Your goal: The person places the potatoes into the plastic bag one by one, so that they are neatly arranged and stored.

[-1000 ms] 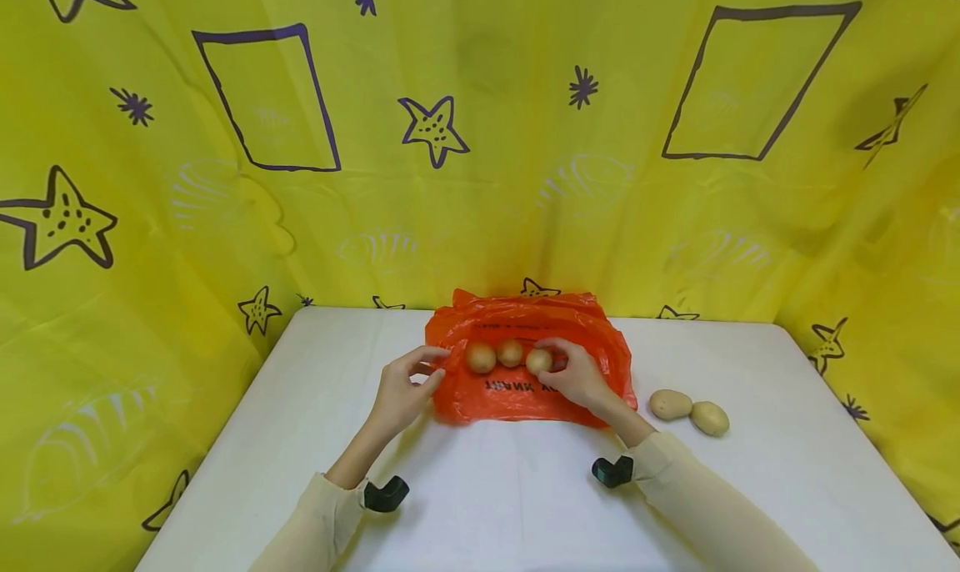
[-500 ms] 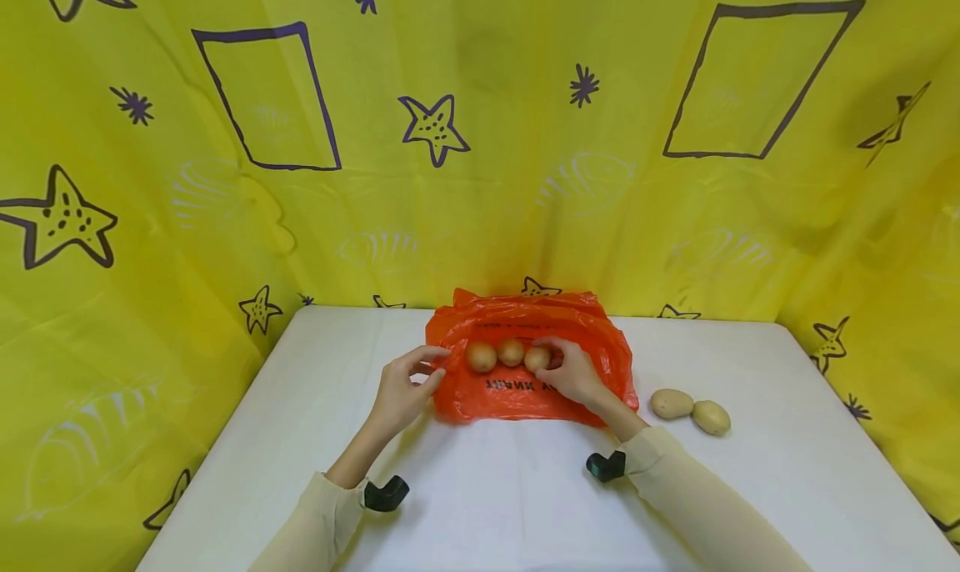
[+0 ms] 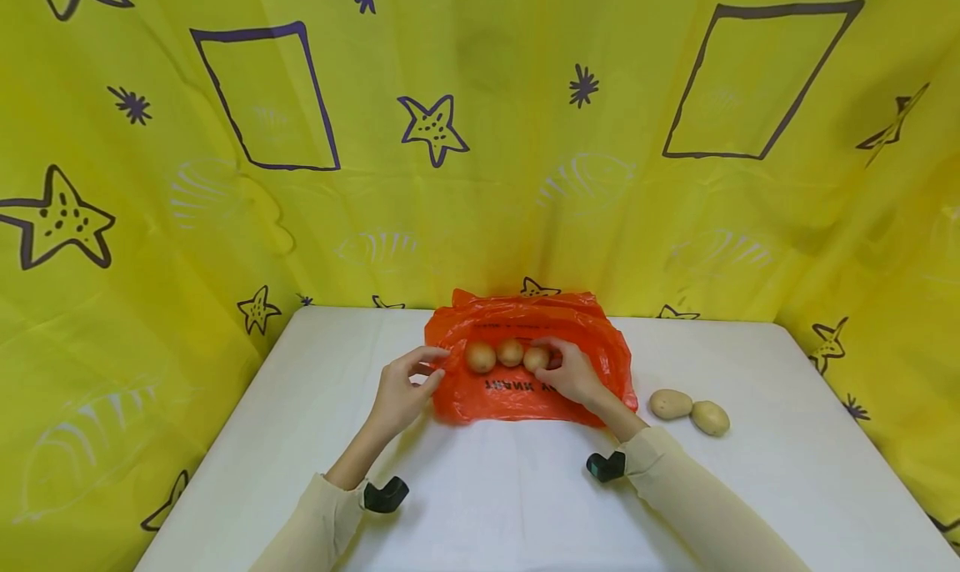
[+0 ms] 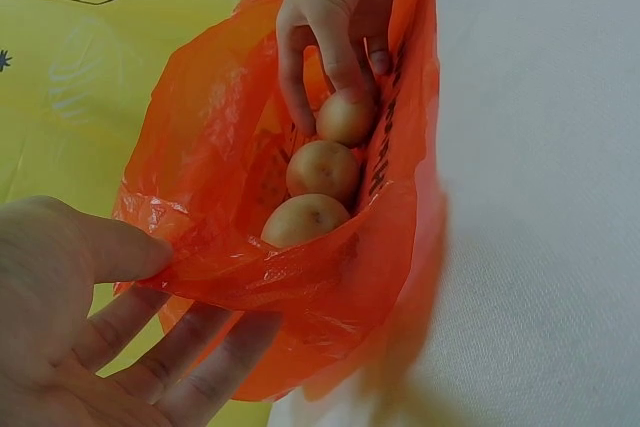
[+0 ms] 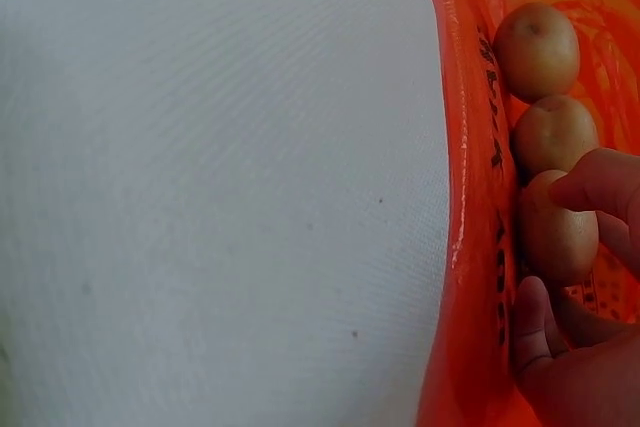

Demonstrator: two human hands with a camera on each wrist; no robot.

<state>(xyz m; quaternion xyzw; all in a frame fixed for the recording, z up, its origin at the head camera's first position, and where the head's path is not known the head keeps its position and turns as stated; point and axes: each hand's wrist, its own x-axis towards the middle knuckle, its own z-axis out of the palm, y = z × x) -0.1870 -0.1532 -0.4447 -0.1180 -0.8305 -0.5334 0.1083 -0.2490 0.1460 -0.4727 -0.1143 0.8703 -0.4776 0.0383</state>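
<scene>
I see the right hand (image 3: 573, 373) reaching into the red plastic bag (image 3: 465, 403), its fingers (image 4: 340, 57) curled round the right potato (image 3: 534, 359). From the right wrist I make out one fingertip on top of that potato and another at its right end, so I read this as a grip. The middle potato (image 3: 510, 353) sits just left of it, just beyond the fingers' reach, and the left potato (image 3: 480, 357) ends the row, all three lying inside the bag. The left hand (image 3: 403, 397) pinches the bag's left edge, thumb over the plastic and the other fingers underneath, near the left potato but apart from it. On the white bench (image 3: 480, 497), to the right of the bag, I have two paler potatoes (image 3: 671, 403) side by side, well apart from the left hand. A yellow curtain (image 3: 495, 213) hangs along the far side.
</scene>
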